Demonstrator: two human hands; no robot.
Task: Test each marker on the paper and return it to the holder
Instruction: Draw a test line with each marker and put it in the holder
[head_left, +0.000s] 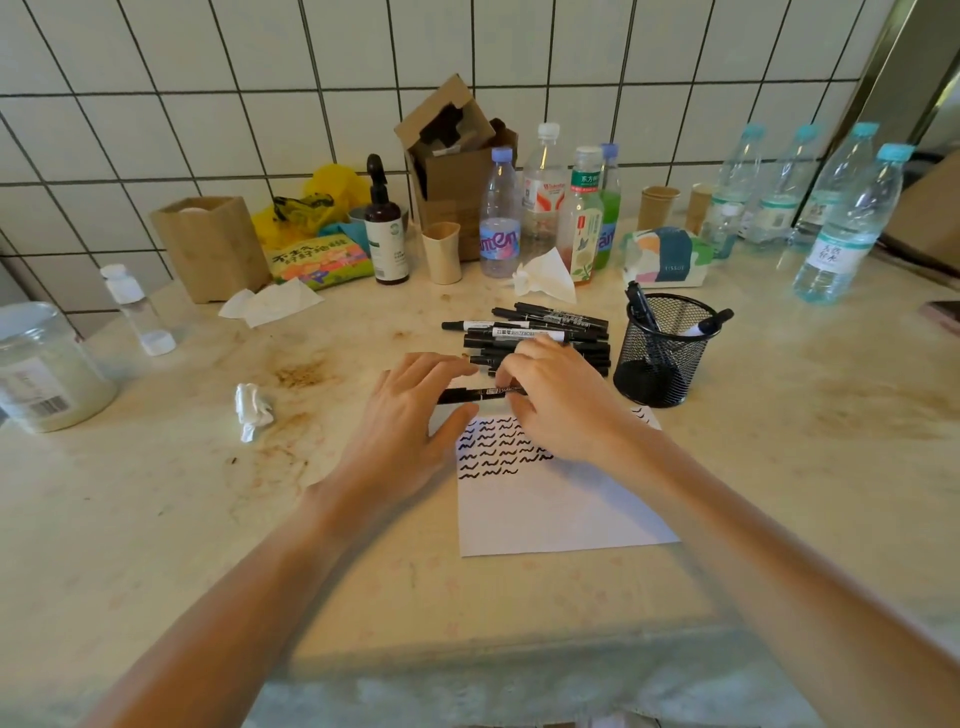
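A black marker (475, 394) lies level between both hands, just above the top edge of the white paper (550, 514). My left hand (410, 415) grips its left end and my right hand (556, 400) grips its right end. Rows of black squiggles (493, 447) fill the paper's upper part. Behind the hands lies a pile of black markers (545, 332). To the right stands a black mesh holder (662, 353) with a few markers in it.
Along the tiled wall stand several bottles (501, 218), a cardboard box (457, 156), a tissue pack (667, 257) and paper cups. A crumpled tissue (252, 410) lies left of my hands, a plastic jar (44, 369) at the far left. The counter edge runs near me.
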